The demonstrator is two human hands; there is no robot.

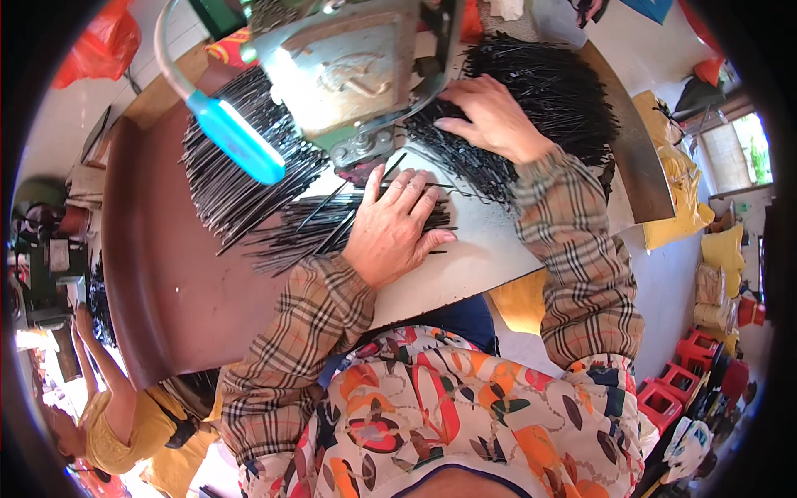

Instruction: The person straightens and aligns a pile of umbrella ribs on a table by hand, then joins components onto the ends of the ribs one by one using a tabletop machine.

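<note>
A machine head (340,70) with a small metal tool (363,148) at its lower end stands over the table. My left hand (394,220) lies palm down just below that tool, fingers stretched out over a loose heap of thin black strips (311,224). Whether a strip is pinched under its fingertips is hidden. Further right, my right hand (494,116) reaches over a big pile of thin black strips (540,91), thumb and fingers apart, the fingertips at the pile's near-left side. Another bundle of black strips (249,158) lies left of the machine.
A blue lamp (237,137) on a bent white arm hangs left of the machine head. The brown table cover (191,290) curls up at the left edge. At the lower left is another person (116,415). Yellow sacks (677,191) and red stools (668,394) stand on the right.
</note>
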